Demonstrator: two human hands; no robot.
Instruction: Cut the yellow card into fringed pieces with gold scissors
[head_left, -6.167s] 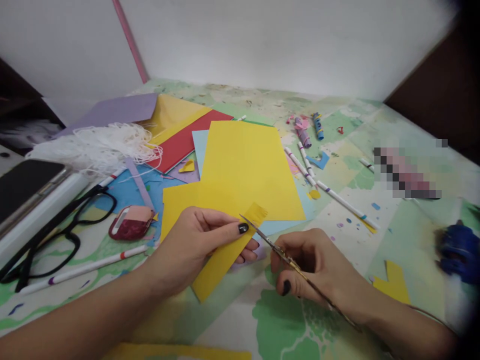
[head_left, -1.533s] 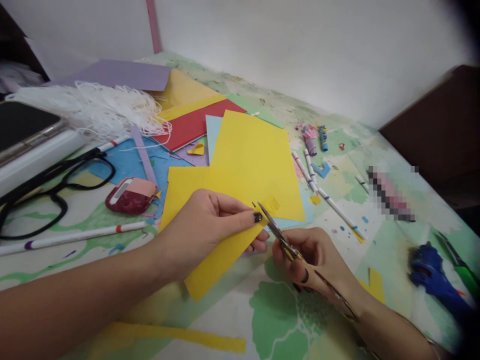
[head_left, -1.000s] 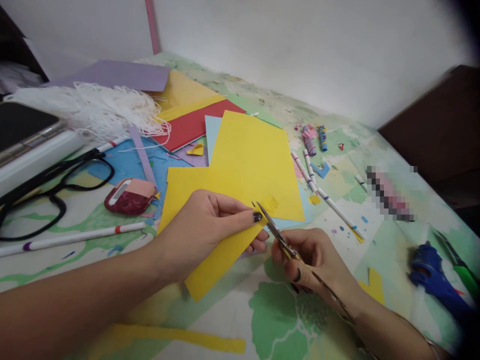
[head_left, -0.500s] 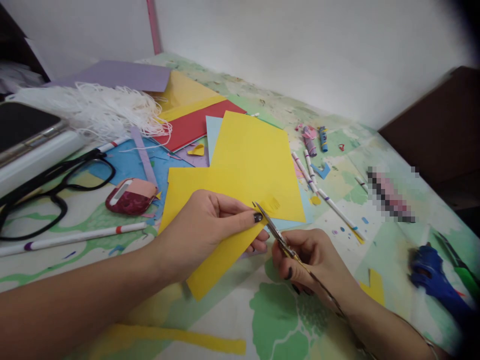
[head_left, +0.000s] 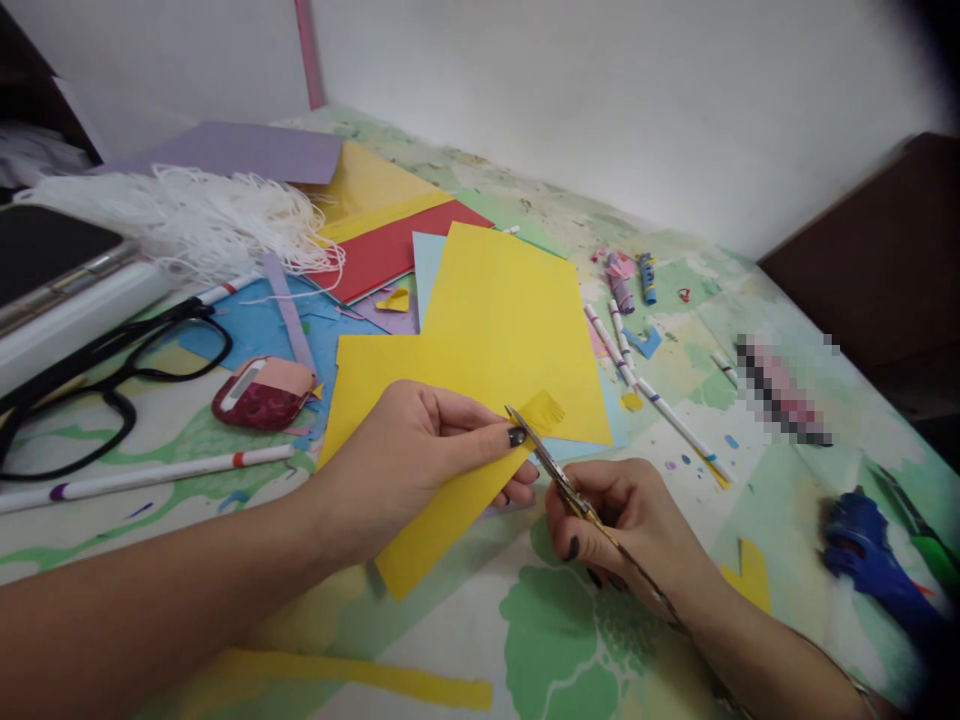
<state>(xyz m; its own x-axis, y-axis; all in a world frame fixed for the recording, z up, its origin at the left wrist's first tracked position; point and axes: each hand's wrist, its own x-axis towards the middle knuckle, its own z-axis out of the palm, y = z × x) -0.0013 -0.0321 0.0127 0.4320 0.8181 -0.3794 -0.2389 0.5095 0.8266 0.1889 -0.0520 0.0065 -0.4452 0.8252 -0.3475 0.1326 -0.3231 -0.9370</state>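
Pinched between the thumb and fingers of my left hand [head_left: 442, 440] is a folded yellow paper strip [head_left: 442, 525], slanting down toward me. Fine fringe-like cuts show at its upper end [head_left: 541, 410]. My right hand [head_left: 626, 520] is wrapped round the handles of metal scissors [head_left: 553, 465]. The blades lie across the strip just beside my left thumb and look nearly closed. Larger yellow sheets [head_left: 510, 320] lie flat behind both hands, over light blue paper [head_left: 429, 265].
Left are black glasses [head_left: 112, 385], a maroon case [head_left: 262, 392], a phone [head_left: 56, 255] and white string [head_left: 195, 220]. Right lie paper sticks [head_left: 679, 425], a pixelated item [head_left: 780, 390], a blue glue gun [head_left: 862, 550] and green-handled scissors [head_left: 930, 550]. A yellow strip [head_left: 420, 682] lies in front.
The scissor blades have closed further on the yellow strip, and the fringed end has shifted slightly. My left hand has stayed almost still.
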